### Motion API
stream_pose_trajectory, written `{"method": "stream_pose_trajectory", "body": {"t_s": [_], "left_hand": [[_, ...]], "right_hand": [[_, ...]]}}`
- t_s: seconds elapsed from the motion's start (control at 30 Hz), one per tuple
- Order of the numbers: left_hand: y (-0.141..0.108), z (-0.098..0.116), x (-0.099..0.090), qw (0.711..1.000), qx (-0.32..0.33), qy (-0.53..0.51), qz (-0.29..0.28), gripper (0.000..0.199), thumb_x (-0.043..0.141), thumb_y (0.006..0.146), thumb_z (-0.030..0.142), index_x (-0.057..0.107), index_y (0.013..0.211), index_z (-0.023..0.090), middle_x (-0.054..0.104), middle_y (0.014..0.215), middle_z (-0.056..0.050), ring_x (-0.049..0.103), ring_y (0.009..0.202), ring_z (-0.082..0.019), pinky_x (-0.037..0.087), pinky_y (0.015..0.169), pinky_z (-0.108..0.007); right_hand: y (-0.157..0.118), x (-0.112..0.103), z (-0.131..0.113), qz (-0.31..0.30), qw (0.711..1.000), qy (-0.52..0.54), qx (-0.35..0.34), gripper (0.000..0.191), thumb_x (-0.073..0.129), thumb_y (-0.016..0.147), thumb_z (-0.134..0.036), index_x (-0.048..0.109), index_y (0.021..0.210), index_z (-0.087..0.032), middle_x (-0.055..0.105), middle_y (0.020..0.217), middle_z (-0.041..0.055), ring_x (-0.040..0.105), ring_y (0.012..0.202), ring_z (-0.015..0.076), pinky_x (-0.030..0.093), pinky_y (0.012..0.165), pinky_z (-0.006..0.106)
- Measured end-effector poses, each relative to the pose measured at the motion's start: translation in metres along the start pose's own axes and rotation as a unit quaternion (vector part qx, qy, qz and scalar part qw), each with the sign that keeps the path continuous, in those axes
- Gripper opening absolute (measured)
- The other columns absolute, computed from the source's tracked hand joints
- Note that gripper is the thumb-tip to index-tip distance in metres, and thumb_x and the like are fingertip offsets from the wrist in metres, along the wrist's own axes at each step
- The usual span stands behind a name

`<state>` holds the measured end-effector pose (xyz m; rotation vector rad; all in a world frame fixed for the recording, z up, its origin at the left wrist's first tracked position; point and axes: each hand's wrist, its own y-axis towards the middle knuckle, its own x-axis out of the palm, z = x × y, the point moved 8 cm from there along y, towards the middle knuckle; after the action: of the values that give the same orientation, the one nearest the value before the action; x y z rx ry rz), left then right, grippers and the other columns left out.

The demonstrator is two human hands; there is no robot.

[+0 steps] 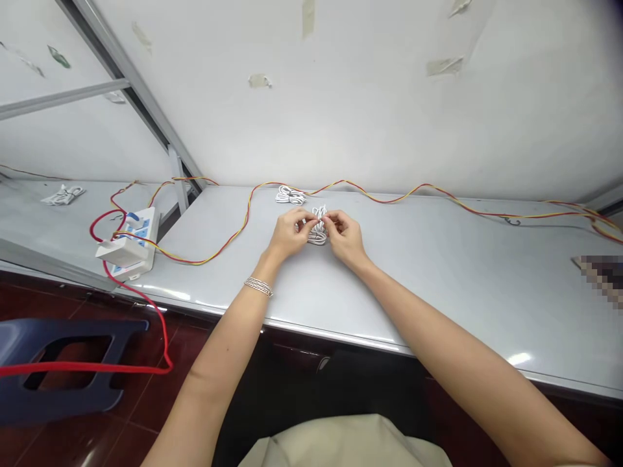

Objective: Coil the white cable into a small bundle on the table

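A coiled white cable (317, 237) lies on the grey tabletop between my two hands, its loops gathered into a small bundle. My left hand (291, 232) pinches at the middle of the bundle from the left, thumb and forefinger together. From the right, my right hand (344, 237) pinches at the same spot with its fingertips. Whatever small tie the fingertips hold there is too fine to make out. Just behind my left hand rests another bundled white cable (291, 195), with a dark tie round its middle.
A thin red-and-yellow wire (360, 189) winds along the table's back edge by the white wall. At left stand a power strip (146, 227) with a white adapter (121, 251), a red cord (163, 324) and a blue stool (63, 363). Another white cable bundle (64, 194) lies far left.
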<state>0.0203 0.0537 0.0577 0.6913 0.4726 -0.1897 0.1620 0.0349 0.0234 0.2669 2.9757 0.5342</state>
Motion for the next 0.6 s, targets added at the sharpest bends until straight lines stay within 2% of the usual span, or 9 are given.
{"method": "stream_pose_trajectory", "body": {"t_s": [0.23, 0.6], "left_hand": [[0.0008, -0.0007, 0.0024, 1.0, -0.006, -0.007, -0.025, 0.009, 0.066, 0.087, 0.017, 0.074, 0.082, 0.017, 0.065, 0.077, -0.004, 0.052, 0.066, -0.014, 0.044, 0.064, -0.029], [-0.0002, 0.0001, 0.0048, 0.999, -0.006, 0.011, -0.049, 0.011, 0.065, 0.087, 0.016, 0.075, 0.081, 0.016, 0.064, 0.075, -0.003, 0.049, 0.06, -0.012, 0.041, 0.061, -0.029]], "right_hand": [[-0.0002, 0.0, -0.0024, -0.004, 1.0, -0.017, 0.006, 0.035, 0.06, 0.084, -0.056, 0.061, 0.083, -0.021, 0.061, 0.075, 0.0021, 0.049, 0.062, 0.0146, 0.04, 0.06, 0.03], [-0.0013, 0.0017, 0.0004, -0.016, 1.0, -0.022, -0.001, 0.026, 0.057, 0.085, -0.046, 0.06, 0.081, -0.02, 0.061, 0.075, 0.0019, 0.049, 0.062, 0.0143, 0.04, 0.06, 0.029]]}}
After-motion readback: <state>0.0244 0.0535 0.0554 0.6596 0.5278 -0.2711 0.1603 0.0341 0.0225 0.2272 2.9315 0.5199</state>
